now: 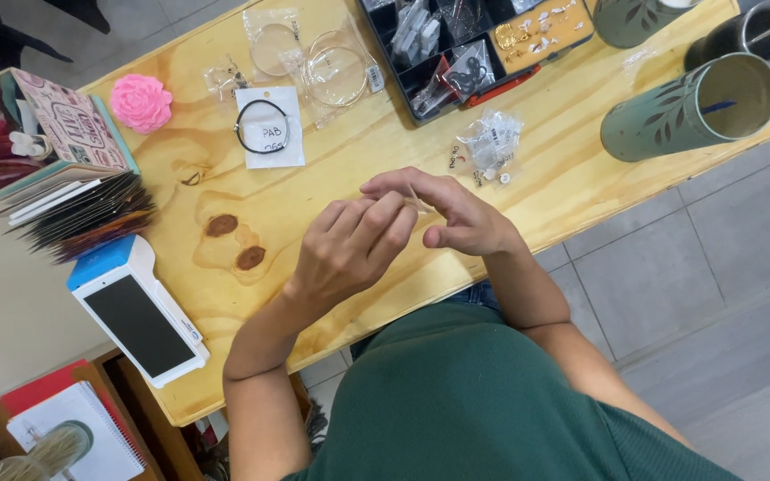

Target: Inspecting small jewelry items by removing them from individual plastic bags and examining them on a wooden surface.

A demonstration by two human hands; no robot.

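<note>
Small clear bag (419, 203) pinched between left hand (354, 245) and right hand (456, 214), compartment organizer box (479, 49) holding jewelry bits

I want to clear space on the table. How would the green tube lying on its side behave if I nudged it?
The green tube lies on its side near the table edge, so it would probably roll, perhaps off. It looks hollow and open-ended, so likely light. A thin blue stick inside might slide out.

One head camera looks steeply down, close over the wooden table (572, 169)
</note>
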